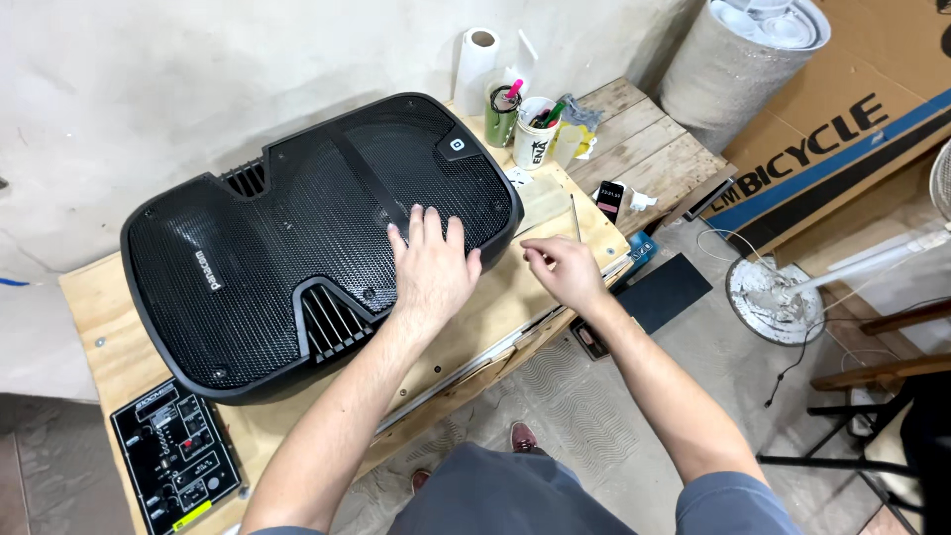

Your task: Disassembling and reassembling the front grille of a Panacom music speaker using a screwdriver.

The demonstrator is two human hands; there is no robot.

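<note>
The left hand (431, 267) lies flat and open, fingers spread, pressing on the black mesh grille of a large loudspeaker (317, 243), holding nothing. The right hand (565, 269) hovers just beside the speaker's right end, its fingers curled and its thumb and forefinger pinched on something too small to make out. The loudspeaker lies face up on a plywood workbench (94, 327), its long axis running from lower left to upper right, the broader end towards the lower left and the narrower end towards the cups. Just beyond the right hand a thin metal rod (576, 218) rests on the bench. A detached black control panel (176, 456) lies at the bench's near left corner. Past the speaker's far end stand a cup of pens (533, 134), a green cup (500, 117) and a paper towel roll (476, 64). A phone (609, 201) lies to the right on wooden planks.
</note>
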